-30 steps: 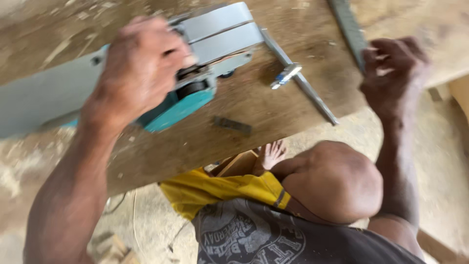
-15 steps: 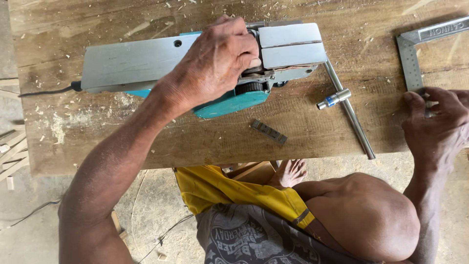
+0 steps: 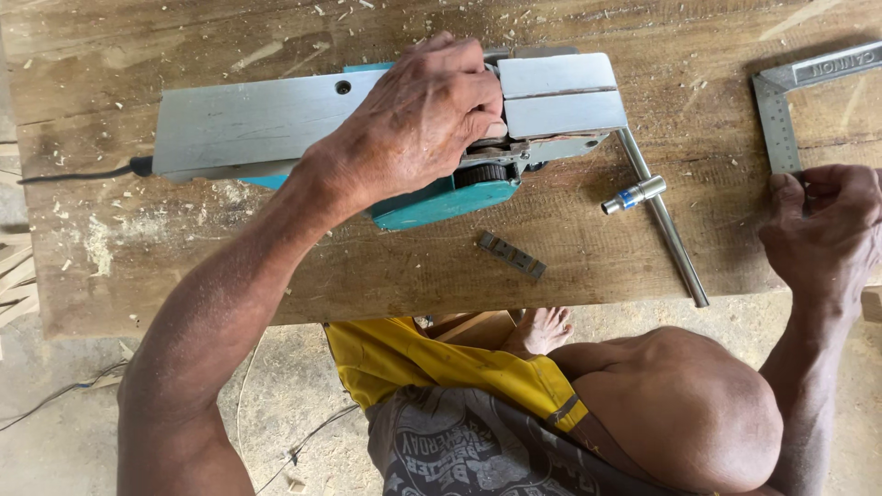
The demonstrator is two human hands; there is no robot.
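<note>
A teal electric planer (image 3: 441, 200) lies sole-up on a rough wooden plank (image 3: 276, 276), its grey metal sole plates (image 3: 248, 124) facing me. My left hand (image 3: 418, 124) is closed over the planer's middle, between the two plates. My right hand (image 3: 827, 230) rests on the plank's right end with its fingers curled. Its thumb touches the lower end of a steel square (image 3: 779, 119). A small flat metal blade strip (image 3: 512, 254) lies loose on the plank just below the planer.
A T-shaped socket wrench (image 3: 657, 216) lies beside the planer's right end, reaching to the plank's near edge. The planer's black cord (image 3: 73, 174) runs off left. Wood chips litter the plank. My knee (image 3: 680, 404) and yellow cloth (image 3: 423, 363) are below it.
The view has levelled and steadied. My left hand stays on the planer, and my right hand has settled lower, at the end of the square.
</note>
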